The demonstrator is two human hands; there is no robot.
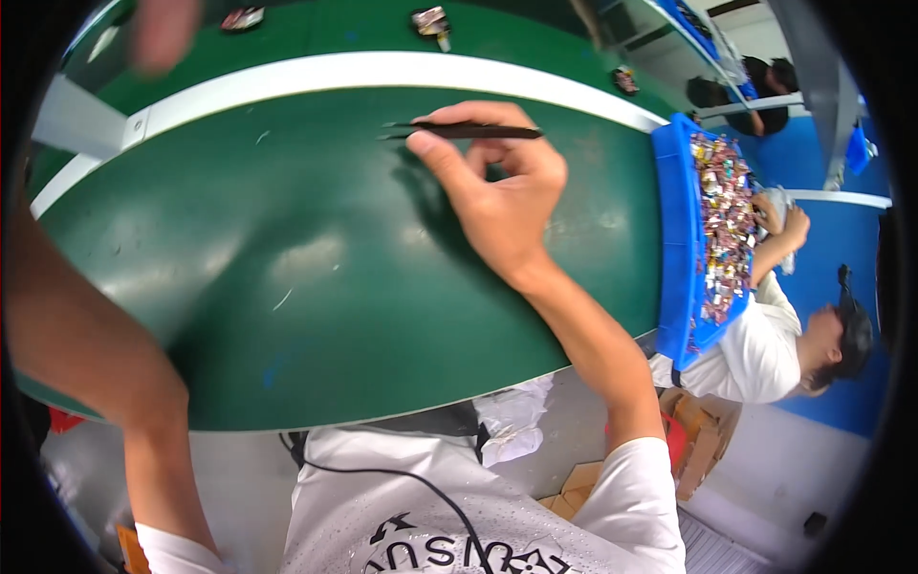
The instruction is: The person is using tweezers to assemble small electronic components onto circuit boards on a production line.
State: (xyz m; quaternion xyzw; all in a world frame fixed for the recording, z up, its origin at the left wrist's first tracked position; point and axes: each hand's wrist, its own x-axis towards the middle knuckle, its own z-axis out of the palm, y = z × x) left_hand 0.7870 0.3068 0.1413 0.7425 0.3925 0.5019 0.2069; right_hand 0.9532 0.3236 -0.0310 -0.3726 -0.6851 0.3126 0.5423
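Tweezers (464, 130), slim, black, tips slightly parted, pinched in right hand (497, 187), over green belt (287, 258)

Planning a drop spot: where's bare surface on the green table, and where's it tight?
Bare: the green table left of the right hand holding black tweezers, between the white strip and the near edge. Crowded: the blue tray of small parts at the right edge. Left hand blurred at the top left.

R hand (502, 196) pinching black tweezers (466, 130), green table (287, 277)
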